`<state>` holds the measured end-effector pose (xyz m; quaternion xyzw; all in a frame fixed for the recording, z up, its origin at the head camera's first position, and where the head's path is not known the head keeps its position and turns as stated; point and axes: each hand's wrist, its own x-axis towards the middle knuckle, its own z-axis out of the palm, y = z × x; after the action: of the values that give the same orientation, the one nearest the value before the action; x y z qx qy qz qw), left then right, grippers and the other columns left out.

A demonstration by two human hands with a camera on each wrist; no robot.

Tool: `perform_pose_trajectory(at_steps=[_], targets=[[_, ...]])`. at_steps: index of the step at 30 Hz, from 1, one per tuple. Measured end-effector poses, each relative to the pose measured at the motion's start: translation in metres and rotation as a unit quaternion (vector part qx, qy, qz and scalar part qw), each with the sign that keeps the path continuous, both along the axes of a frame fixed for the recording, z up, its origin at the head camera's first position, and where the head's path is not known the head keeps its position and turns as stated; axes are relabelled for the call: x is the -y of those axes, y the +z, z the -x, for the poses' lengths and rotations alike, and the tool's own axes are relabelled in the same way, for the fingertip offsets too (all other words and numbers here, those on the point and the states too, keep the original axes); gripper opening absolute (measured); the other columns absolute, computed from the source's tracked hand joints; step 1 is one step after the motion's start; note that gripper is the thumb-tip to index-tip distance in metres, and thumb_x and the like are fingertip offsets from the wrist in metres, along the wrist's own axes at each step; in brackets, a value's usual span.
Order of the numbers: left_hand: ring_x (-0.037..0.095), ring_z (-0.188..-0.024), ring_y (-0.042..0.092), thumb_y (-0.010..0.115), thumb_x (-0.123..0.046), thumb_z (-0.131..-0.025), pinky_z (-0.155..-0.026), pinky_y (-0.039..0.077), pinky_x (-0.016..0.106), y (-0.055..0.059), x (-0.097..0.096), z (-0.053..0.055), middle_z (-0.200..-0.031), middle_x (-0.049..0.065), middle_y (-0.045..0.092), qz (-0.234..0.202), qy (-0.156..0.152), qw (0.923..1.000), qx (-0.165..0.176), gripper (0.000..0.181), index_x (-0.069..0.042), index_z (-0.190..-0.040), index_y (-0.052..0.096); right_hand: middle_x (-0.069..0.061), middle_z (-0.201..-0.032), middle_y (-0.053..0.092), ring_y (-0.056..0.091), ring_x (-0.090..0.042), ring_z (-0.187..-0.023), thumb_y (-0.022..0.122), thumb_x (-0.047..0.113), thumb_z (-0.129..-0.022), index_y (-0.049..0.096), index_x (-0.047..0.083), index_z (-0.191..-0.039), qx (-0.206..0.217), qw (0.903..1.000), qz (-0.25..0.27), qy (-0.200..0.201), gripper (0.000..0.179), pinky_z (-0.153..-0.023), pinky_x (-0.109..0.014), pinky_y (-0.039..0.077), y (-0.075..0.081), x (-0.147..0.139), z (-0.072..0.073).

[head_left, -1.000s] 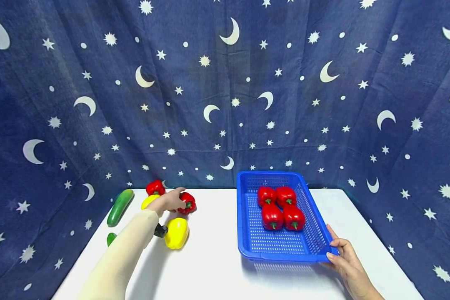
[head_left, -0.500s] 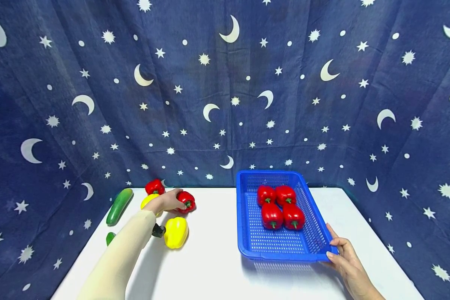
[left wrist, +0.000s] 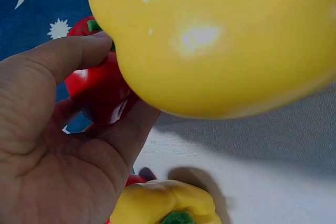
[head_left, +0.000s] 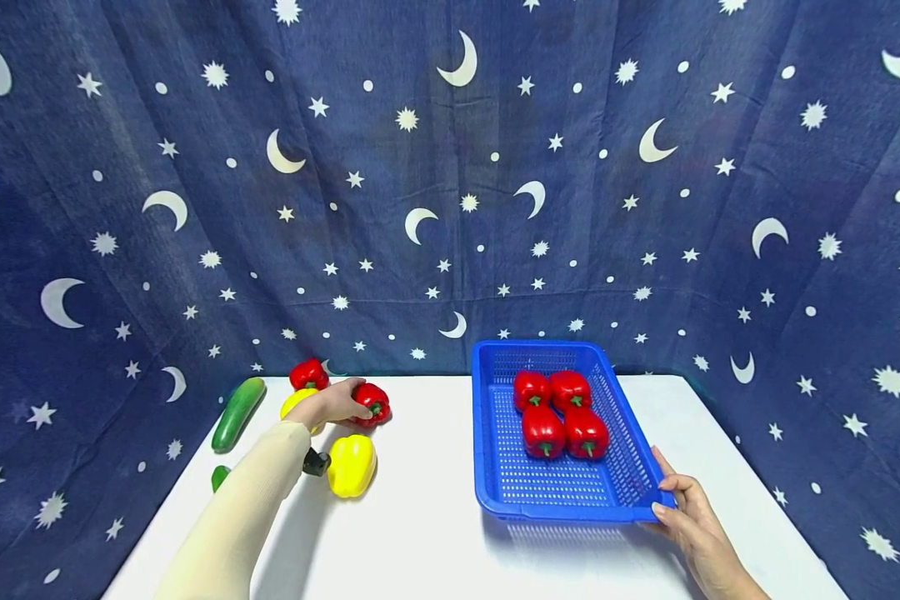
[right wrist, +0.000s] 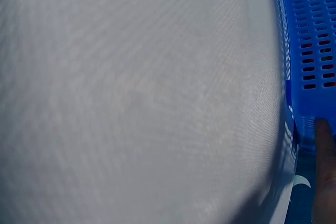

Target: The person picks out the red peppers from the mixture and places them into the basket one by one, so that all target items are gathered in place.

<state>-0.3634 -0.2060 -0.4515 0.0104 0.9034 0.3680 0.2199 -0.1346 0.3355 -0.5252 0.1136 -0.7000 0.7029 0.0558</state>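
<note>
My left hand (head_left: 335, 402) grips a red bell pepper (head_left: 378, 400) at the left of the table, thumb on the near side by its green stem. In the left wrist view, fingers curl round that red pepper, partly hidden by a yellow bell pepper (left wrist: 210, 40) large in front of the camera. My right hand (head_left: 696, 529) holds the near right corner of a blue plastic basket (head_left: 555, 512), thumb over the rim. Several red bell peppers (head_left: 543, 432) sit inside it. The right wrist view catches only one finger (right wrist: 324, 156) against the basket wall.
Close to my left wrist lie a yellow bell pepper (head_left: 352, 467) and another yellow one (head_left: 292, 402), with a red pepper (head_left: 308, 372) behind. A cucumber (head_left: 238, 415) and a partly hidden green vegetable (head_left: 220, 476) are farther left. A starry blue curtain (head_left: 390, 250) borders the white table.
My left hand has settled onto the red pepper, its thumb and fingers closing round it. The right hand and the basket stay where they were.
</note>
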Motion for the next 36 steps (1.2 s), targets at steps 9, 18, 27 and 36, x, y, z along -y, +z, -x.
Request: perform_pose_trajectory(at_steps=[9,18,27,36], targets=[[0.038,-0.122,0.052,0.079,-0.008,-0.087,-0.103,0.051,0.047,0.003,0.002,0.002,-0.145,0.026,0.047,-0.009,0.004,0.9999,-0.013,0.084,-0.003,-0.157,0.032,0.004,-0.172,0.008,0.038,0.013,-0.132,0.042,0.001,-0.106,0.036,0.009,-0.122,0.004,0.9999,-0.012,-0.004,0.019,-0.090,-0.027,0.053,0.002,0.000,0.000],[0.038,-0.119,0.055,0.077,-0.007,-0.088,-0.097,0.055,0.048,0.012,0.005,0.001,-0.145,0.028,0.044,-0.078,-0.004,0.9969,-0.012,0.082,-0.008,-0.158,0.034,0.003,-0.172,0.007,0.038,0.015,-0.129,0.044,0.002,-0.106,0.034,0.006,-0.122,0.016,0.9997,-0.015,-0.008,0.020,-0.090,-0.025,0.053,0.003,0.002,-0.001],[0.037,-0.117,0.057,0.074,-0.005,-0.089,-0.097,0.055,0.048,0.021,0.001,0.002,-0.150,0.023,0.038,-0.175,-0.022,0.9842,-0.006,0.081,-0.011,-0.158,0.034,0.007,-0.171,0.011,0.040,0.013,-0.130,0.043,0.000,-0.105,0.034,0.005,-0.123,-0.002,0.9999,-0.011,-0.005,0.021,-0.089,-0.025,0.053,0.000,0.002,-0.001],[0.032,-0.109,0.066,0.072,0.000,-0.090,-0.100,0.051,0.052,0.034,-0.012,0.000,-0.153,0.018,0.032,-0.262,-0.038,0.9643,-0.003,0.078,-0.014,-0.158,0.036,0.010,-0.171,0.012,0.040,0.011,-0.132,0.042,-0.003,-0.104,0.034,0.004,-0.123,-0.011,0.9999,-0.001,0.002,0.022,-0.090,-0.027,0.054,-0.001,0.002,-0.001]])
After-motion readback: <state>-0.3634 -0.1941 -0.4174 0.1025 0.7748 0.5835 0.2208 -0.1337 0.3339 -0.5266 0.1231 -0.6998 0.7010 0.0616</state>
